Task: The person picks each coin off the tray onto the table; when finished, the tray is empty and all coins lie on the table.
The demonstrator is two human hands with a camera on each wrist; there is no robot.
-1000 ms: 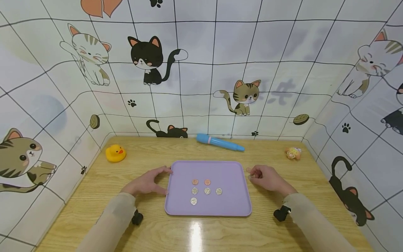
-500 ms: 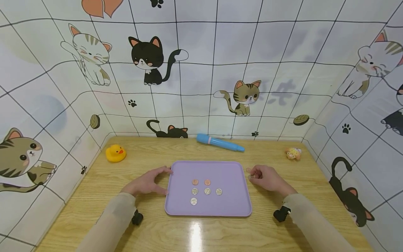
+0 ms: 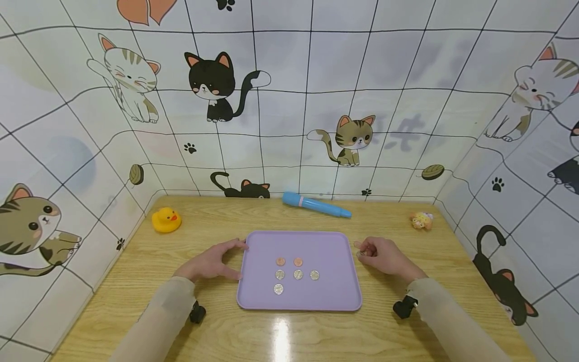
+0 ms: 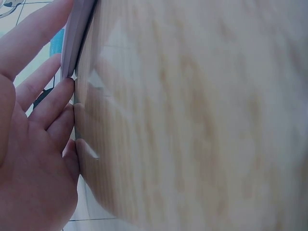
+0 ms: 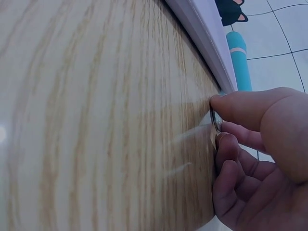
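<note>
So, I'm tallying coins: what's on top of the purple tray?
On the purple tray: two copper-coloured coins, farthest; three silvery coins, middle; one silvery coin, nearest. What lies beneath the tray is covered.

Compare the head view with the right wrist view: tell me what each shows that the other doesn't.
Only the head view: left hand, six coins lying on the purple tray, yellow duck, small toy.
Only the right wrist view: a clear look at the silvery coin pinched in the right hand.
Both: that hand, the tray, blue pen-like tube, wooden table and cat-print backdrop.
</note>
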